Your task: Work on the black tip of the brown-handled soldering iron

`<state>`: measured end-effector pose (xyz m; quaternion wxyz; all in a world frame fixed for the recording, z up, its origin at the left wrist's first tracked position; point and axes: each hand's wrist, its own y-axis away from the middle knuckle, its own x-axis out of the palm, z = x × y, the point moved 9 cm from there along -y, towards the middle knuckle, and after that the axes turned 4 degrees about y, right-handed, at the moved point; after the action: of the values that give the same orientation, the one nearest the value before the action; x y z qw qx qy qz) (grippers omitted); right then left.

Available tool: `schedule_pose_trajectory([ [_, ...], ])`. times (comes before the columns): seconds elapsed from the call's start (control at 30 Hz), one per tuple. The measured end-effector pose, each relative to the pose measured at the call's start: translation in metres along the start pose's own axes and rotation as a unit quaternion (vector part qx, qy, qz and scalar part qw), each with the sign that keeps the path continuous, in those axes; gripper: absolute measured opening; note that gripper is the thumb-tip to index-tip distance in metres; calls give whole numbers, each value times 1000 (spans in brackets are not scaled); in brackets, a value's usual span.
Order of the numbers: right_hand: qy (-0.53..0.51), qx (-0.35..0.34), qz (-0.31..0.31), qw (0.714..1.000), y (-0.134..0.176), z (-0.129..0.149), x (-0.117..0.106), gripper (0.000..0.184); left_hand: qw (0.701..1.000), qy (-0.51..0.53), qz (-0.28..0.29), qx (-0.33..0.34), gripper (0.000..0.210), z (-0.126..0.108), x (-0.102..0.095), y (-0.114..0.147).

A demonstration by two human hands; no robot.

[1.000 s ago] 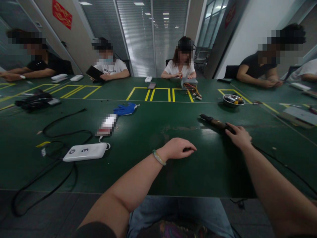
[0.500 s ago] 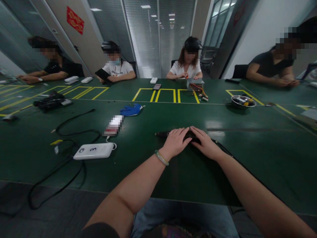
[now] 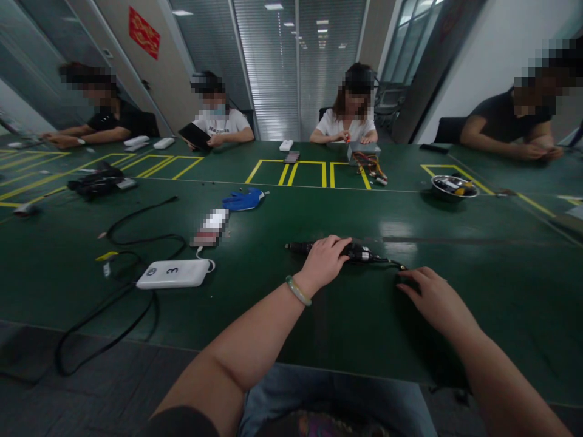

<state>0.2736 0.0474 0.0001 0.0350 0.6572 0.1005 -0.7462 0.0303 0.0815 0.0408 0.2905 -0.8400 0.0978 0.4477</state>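
A black electric screwdriver (image 3: 361, 252) lies sideways on the green table, its tip to the left and its cable (image 3: 387, 261) leaving to the right. My left hand (image 3: 324, 258) is closed over the middle of its body, hiding that part. To the right, my right hand (image 3: 430, 297) has its curled fingers at the cable, which disappears behind them. The thumb and forefinger sit close together there; the exact grip is partly hidden.
Left of my hands are a white power bank (image 3: 173, 274), a phone (image 3: 211, 227), a blue glove (image 3: 243, 199) and a looping black cable (image 3: 136, 213). A metal bowl (image 3: 454, 188) stands at right. Several people sit opposite, one at a metal box (image 3: 363, 152) with wires.
My right hand has left the screwdriver's body and moved right and toward me, to the cable. My left hand has stayed on the screwdriver. The view has shifted slightly.
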Motion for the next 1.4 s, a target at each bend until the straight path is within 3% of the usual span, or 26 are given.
schedule_pose_trajectory([
  [0.1,33,69,-19,997,5,-15,-4,39,1000,5,9,4,48,-5,-4,2],
  [0.23,34,128,0,991,13,-27,-5,33,1000,5,13,18,51,-14,-5,1],
  [0.43,22,137,15,990,22,-17,-21,22,999,28,18,37,35,-23,-3,0],
  [0.83,16,106,-84,991,36,5,-51,15,995,50,47,69,32,-30,5,0],
  [1.0,-79,49,-32,995,27,19,-35,30,994,33,56,91,37,-38,7,0],
  [1.3,-64,128,113,983,-6,6,-9,12,989,-14,81,120,42,-59,20,6],
  [1.4,-68,114,119,984,-15,9,-12,11,990,-43,77,110,46,-66,25,7],
])
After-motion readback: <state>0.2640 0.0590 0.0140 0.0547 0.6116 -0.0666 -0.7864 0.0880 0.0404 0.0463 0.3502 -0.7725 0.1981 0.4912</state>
